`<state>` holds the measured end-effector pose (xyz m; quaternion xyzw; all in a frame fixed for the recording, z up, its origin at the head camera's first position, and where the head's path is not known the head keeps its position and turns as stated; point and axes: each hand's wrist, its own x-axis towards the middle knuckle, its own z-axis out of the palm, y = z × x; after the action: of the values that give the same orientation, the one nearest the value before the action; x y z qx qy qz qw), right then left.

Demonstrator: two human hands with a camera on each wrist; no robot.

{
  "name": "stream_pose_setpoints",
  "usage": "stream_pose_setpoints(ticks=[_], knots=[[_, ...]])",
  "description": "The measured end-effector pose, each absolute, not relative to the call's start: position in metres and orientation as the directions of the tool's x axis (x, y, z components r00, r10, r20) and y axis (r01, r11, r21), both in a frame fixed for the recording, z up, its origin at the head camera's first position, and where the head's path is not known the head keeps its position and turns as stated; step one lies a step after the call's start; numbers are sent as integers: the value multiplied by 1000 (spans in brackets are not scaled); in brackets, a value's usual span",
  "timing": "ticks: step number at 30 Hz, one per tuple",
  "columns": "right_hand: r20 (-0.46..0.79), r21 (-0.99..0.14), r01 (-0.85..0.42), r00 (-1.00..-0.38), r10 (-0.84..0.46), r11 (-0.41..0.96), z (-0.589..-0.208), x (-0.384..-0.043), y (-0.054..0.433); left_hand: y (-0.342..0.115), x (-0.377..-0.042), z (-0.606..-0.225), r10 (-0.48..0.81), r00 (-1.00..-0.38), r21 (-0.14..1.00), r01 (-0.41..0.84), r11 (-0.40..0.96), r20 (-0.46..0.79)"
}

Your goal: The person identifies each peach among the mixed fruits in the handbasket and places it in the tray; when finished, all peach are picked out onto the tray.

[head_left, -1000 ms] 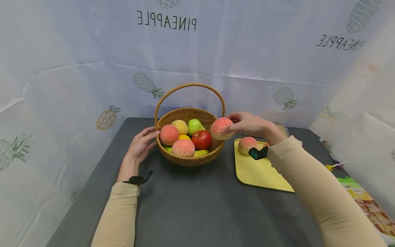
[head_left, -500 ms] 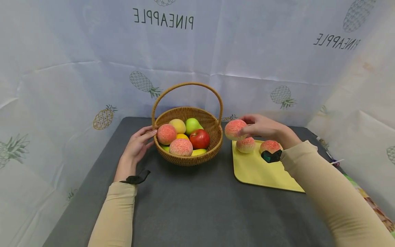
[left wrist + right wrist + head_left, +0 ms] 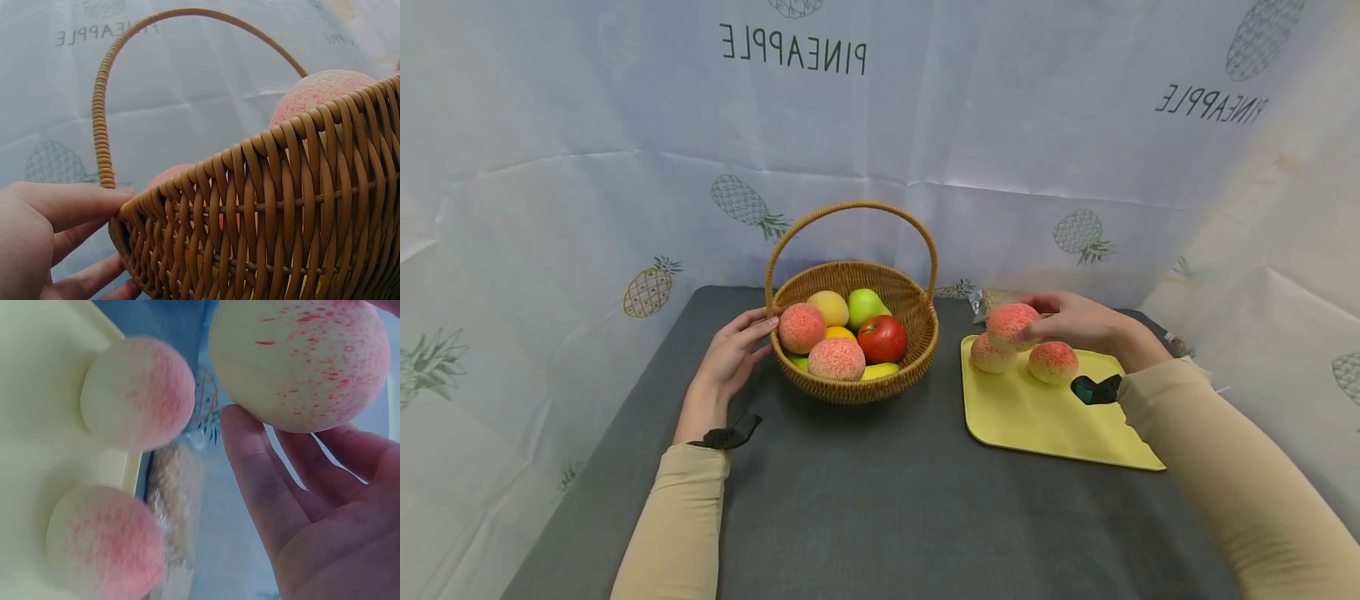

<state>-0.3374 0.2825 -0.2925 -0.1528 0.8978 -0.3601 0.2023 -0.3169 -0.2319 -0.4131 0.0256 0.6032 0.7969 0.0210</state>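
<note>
On the left of the head view stands a wicker basket (image 3: 889, 388) with a tall handle. My left hand (image 3: 727, 357) touches its left end: one digit lies at the rim by the handle's foot, and other fingers (image 3: 94, 275) meet the outer wall. My right hand (image 3: 1075, 323) holds a pink-and-cream peach (image 3: 1011, 323) in its fingertips over the back of a yellow tray (image 3: 1060, 429). Two similar peaches sit on the tray, a left one (image 3: 991, 357) and a right one (image 3: 1052, 363). In the head view the held peach overlaps the left one.
Inside the basket are a red apple (image 3: 882, 338), a green pear (image 3: 865, 307), a yellow-orange fruit (image 3: 829, 307), two pink peaches (image 3: 837, 358) and other yellow and green fruit. A clear plastic packet (image 3: 992, 302) lies behind the tray. White pineapple-print cloth (image 3: 880, 125) encloses the dark table (image 3: 865, 500).
My right hand has carried the peach from the basket's right rim rightward, to over the tray's back left part. My left hand has stayed at the basket.
</note>
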Motion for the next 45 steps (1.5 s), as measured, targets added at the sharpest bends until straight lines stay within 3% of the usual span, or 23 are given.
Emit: stream_pose_setpoints(ticks=[27, 45], knots=[[-329, -749, 45, -891, -312, 662, -324, -335, 394, -230, -319, -416, 61, -998, 964, -10, -264, 7], [-357, -712, 97, -903, -239, 696, -335, -336, 424, -229, -319, -415, 56, -998, 961, -22, -276, -7]])
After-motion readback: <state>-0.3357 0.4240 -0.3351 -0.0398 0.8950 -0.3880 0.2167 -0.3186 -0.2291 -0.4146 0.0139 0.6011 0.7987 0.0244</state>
